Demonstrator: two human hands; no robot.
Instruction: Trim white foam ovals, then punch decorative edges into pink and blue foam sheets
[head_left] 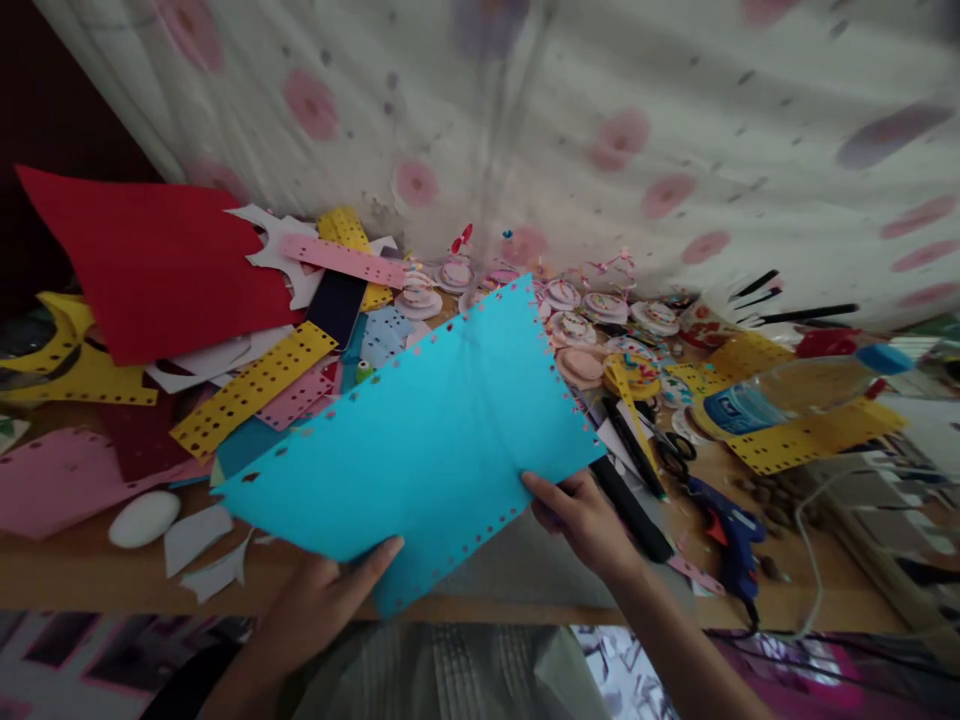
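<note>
I hold a bright blue foam sheet (427,440) with punched holes along its edges, tilted above the wooden table (90,570). My left hand (322,595) grips its near edge from below, thumb on top. My right hand (585,515) pinches the right side of the same edge, thumb on the sheet. Both hands are closed on the sheet.
A red sheet (157,260), yellow punched strips (251,385), pink scraps (60,475) and a white oval (144,518) lie at the left. Small round decorated pieces (577,325), black markers (634,450), scissors (675,455), a blue glue gun (731,535) and a plastic bottle (802,390) crowd the right.
</note>
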